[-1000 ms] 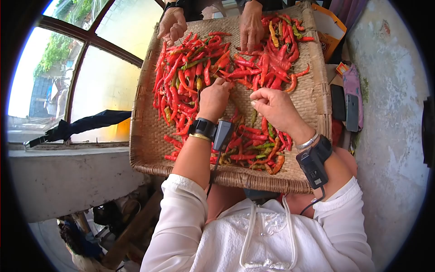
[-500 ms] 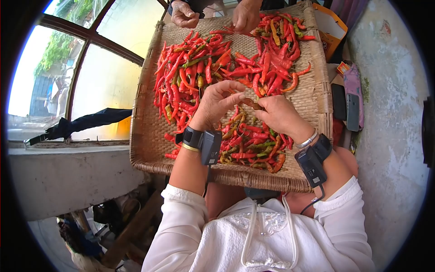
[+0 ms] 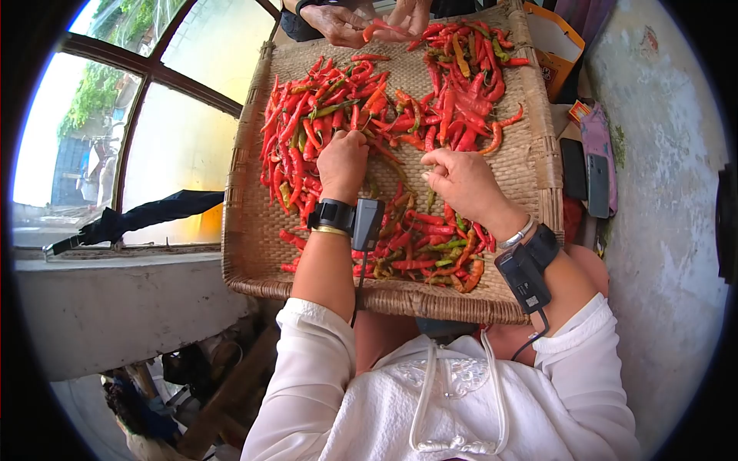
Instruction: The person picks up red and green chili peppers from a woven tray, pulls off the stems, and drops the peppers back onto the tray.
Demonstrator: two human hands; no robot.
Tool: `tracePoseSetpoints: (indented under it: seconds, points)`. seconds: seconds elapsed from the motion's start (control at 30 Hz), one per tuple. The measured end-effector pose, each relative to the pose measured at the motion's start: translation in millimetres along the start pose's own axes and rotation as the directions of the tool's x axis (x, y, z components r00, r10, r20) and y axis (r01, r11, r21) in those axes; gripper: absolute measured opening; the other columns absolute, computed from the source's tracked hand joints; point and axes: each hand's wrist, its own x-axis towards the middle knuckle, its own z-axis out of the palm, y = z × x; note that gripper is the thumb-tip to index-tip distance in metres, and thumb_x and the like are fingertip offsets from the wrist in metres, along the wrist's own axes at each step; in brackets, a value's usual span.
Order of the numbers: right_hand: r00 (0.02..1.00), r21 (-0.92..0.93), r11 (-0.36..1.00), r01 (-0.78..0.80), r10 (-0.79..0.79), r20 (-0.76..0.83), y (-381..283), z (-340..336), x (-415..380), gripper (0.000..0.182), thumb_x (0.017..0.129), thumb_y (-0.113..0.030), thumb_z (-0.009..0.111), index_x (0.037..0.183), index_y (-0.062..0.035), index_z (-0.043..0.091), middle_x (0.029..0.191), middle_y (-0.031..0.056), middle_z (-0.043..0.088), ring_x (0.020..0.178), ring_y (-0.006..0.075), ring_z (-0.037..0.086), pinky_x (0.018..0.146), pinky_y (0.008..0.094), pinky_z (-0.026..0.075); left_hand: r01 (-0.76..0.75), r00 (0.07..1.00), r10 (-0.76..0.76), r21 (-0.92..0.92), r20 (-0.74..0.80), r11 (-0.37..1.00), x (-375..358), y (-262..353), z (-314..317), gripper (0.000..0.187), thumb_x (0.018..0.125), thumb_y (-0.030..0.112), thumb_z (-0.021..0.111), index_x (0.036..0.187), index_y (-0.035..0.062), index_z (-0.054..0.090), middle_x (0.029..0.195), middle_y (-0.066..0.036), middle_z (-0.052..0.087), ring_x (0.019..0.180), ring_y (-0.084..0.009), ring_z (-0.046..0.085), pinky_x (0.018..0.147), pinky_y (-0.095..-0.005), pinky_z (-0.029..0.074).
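Observation:
My left hand (image 3: 343, 163) reaches to the near edge of the left heap of red chili peppers (image 3: 296, 165), its fingers closed at a chili pepper there; the fingertips are partly hidden. Over the woven tray, my right hand (image 3: 467, 184) hovers with thumb and fingers curled together; whatever is inside them cannot be made out. Just under it lies a thin greenish chili pepper (image 3: 430, 202). Closer to me is a mixed heap of red, green and brownish chili peppers (image 3: 419, 246). A third heap of red chili peppers (image 3: 461, 104) spreads at the far right.
The wicker tray (image 3: 530, 184) rests over my lap. Across it, another person's hands (image 3: 377, 21) hold a red chili pepper. To the right are a phone (image 3: 597, 186) and an orange box (image 3: 555, 50); a folded umbrella (image 3: 154, 211) lies on the left windowsill.
My hands have moved apart, and the brownish chili pepper between them is gone from there. The left hand went to the left heap. The other person's hands came together around a red chili pepper.

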Motion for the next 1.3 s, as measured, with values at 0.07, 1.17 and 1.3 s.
tracePoseSetpoints:
  seconds: [0.07, 1.17, 1.3]
  points:
    - [1.000, -0.021, 1.000, -0.004, 0.004, 0.027, 0.5, 0.5, 0.2, 0.021, 0.077, -0.017, 0.063, 0.091, -0.0019, 0.062, 0.072, 0.0135, 0.064, 0.069, 0.0283, 0.063, 0.065, 0.0373, 0.048, -0.077, 0.997, 0.074, -0.133, -0.030, 0.988, -4.0, 3.1, 3.3, 0.015, 0.074, 0.020, 0.063, 0.084, 0.0088, 0.064, 0.084, -0.009, 0.064, 0.079, -0.0281, 0.061, 0.068, -0.0370, 0.048]
    - [0.878, 0.712, 0.517, -0.474, 0.338, 0.339, -1.3, -5.9, -1.4, 0.022, 0.089, -0.019, 0.051, 0.104, -0.0029, 0.054, 0.077, 0.0010, 0.059, 0.061, 0.0048, 0.055, 0.051, 0.0174, 0.042, -0.043, 0.987, 0.023, 0.126, 0.158, 0.991, -28.3, -14.6, -18.8, 0.034, 0.072, 0.036, 0.066, 0.067, 0.0029, 0.060, 0.065, -0.015, 0.059, 0.067, -0.0313, 0.059, 0.058, -0.0418, 0.044]
    - [0.847, 0.651, 0.543, -0.531, 0.375, 0.378, 1.0, -0.2, -0.9, 0.022, 0.089, -0.020, 0.051, 0.103, -0.0031, 0.055, 0.075, 0.0004, 0.058, 0.060, 0.0044, 0.054, 0.049, 0.0165, 0.041, -0.065, 0.932, 0.111, -0.143, 0.344, 0.988, -32.0, -3.4, -20.8, 0.032, 0.073, 0.032, 0.066, 0.069, 0.0010, 0.062, 0.056, -0.016, 0.054, 0.054, -0.0299, 0.055, 0.054, -0.0386, 0.043]
